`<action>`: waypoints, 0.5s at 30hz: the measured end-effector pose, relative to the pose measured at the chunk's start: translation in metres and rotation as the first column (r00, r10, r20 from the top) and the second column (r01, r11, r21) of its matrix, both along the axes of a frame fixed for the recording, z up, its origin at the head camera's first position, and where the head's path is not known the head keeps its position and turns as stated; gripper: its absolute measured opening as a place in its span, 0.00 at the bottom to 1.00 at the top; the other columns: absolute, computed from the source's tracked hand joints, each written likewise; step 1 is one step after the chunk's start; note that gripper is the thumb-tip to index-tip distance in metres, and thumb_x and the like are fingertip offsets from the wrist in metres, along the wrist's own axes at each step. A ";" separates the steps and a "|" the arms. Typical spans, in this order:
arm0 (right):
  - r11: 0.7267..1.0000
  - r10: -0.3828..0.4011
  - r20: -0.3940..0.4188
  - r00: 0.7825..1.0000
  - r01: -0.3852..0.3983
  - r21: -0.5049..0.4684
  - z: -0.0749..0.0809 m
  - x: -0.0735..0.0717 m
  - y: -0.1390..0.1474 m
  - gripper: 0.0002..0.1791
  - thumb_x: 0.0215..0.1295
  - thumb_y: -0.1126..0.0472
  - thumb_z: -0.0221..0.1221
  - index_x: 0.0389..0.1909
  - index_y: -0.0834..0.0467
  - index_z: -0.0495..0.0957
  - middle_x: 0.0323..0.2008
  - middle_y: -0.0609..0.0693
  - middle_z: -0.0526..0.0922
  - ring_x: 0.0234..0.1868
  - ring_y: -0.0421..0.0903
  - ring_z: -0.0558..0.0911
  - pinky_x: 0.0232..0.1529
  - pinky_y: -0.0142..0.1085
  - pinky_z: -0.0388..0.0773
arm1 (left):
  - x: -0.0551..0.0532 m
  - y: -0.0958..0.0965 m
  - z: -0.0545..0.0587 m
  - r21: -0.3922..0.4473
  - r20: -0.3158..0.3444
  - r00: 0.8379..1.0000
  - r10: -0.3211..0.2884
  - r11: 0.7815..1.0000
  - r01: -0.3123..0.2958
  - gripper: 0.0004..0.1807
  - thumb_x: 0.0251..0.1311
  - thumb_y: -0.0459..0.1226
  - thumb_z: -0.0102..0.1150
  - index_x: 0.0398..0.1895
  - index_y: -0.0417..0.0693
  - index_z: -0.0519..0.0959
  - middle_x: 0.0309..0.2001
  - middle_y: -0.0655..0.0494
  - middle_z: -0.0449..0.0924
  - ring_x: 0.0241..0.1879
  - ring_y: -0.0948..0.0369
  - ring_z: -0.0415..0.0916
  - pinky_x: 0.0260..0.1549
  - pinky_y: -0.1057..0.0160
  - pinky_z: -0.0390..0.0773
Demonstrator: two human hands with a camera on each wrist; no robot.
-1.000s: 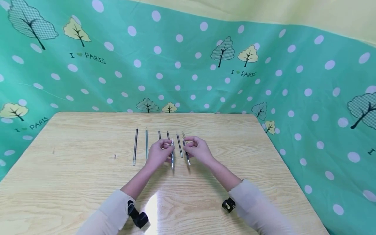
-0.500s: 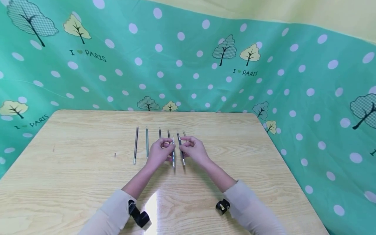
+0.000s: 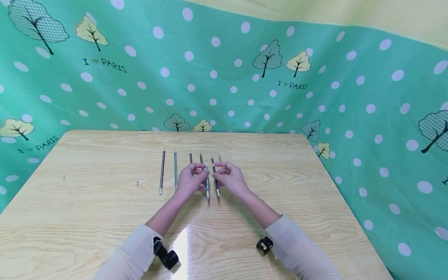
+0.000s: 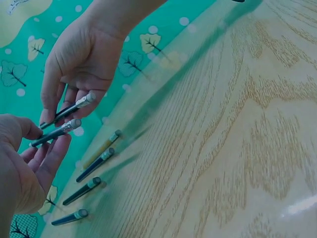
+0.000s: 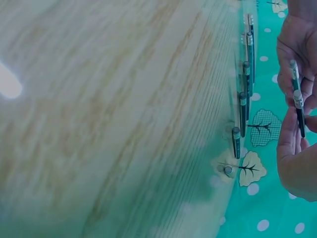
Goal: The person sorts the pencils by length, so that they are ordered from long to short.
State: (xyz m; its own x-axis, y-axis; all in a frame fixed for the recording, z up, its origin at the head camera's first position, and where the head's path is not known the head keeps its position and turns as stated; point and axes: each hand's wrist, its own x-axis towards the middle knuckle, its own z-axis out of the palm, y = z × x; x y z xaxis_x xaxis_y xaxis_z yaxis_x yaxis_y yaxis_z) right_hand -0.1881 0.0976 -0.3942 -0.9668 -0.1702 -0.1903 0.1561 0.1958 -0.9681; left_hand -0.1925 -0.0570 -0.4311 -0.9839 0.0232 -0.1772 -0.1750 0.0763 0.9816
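In the head view my left hand (image 3: 189, 182) pinches a pencil (image 3: 208, 190) between thumb and fingers. My right hand (image 3: 232, 179) pinches a second, dark pencil (image 3: 217, 189) close beside it, with a narrow gap between the two. Both are held above the table, silvery eraser ends towards me, as the left wrist view shows with the left-hand pencil (image 4: 55, 134) and the right-hand pencil (image 4: 74, 109). Behind the hands lie several more pencils, among them a dark pencil (image 3: 162, 171) and a green pencil (image 3: 175, 169). My hands partly cover the others, including a yellowish pencil (image 4: 101, 148).
The pencils lie roughly side by side on a light wooden table (image 3: 105, 217). A small dark bit (image 3: 137, 183) lies left of the row. A green dotted cloth (image 3: 210, 77) hangs behind the table and along its right side. Black wrist devices (image 3: 166, 254) sit at both sleeves.
My right hand has moved left with its pencil, closing towards the pencil in my left hand, and then has nearly stopped. My left hand has barely moved.
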 end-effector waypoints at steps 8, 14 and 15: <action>1.000 -0.012 -0.014 1.000 0.011 -0.019 0.007 0.003 -0.002 0.23 0.59 0.70 0.59 0.57 0.63 0.71 0.37 0.55 0.79 0.43 0.64 0.79 0.43 0.43 0.83 | -0.001 0.000 0.002 0.009 -0.004 1.000 -0.003 1.000 0.003 0.20 0.58 0.37 0.60 0.54 0.45 0.73 0.42 0.47 0.74 0.29 0.60 0.80 0.29 0.58 0.85; 1.000 -0.019 -0.011 1.000 0.019 -0.010 0.005 0.002 0.000 0.22 0.59 0.69 0.59 0.56 0.62 0.72 0.37 0.57 0.80 0.44 0.66 0.79 0.41 0.41 0.83 | 0.000 0.001 0.003 0.001 -0.001 1.000 -0.004 1.000 0.004 0.20 0.58 0.36 0.60 0.53 0.46 0.73 0.41 0.47 0.75 0.28 0.60 0.79 0.30 0.57 0.85; 1.000 -0.022 -0.009 1.000 0.022 -0.008 0.004 0.002 0.001 0.22 0.59 0.69 0.59 0.56 0.62 0.72 0.36 0.56 0.80 0.43 0.65 0.79 0.41 0.41 0.83 | 0.000 0.001 0.003 -0.001 -0.003 1.000 -0.005 1.000 0.005 0.20 0.57 0.36 0.60 0.53 0.46 0.73 0.41 0.47 0.75 0.28 0.60 0.79 0.30 0.57 0.85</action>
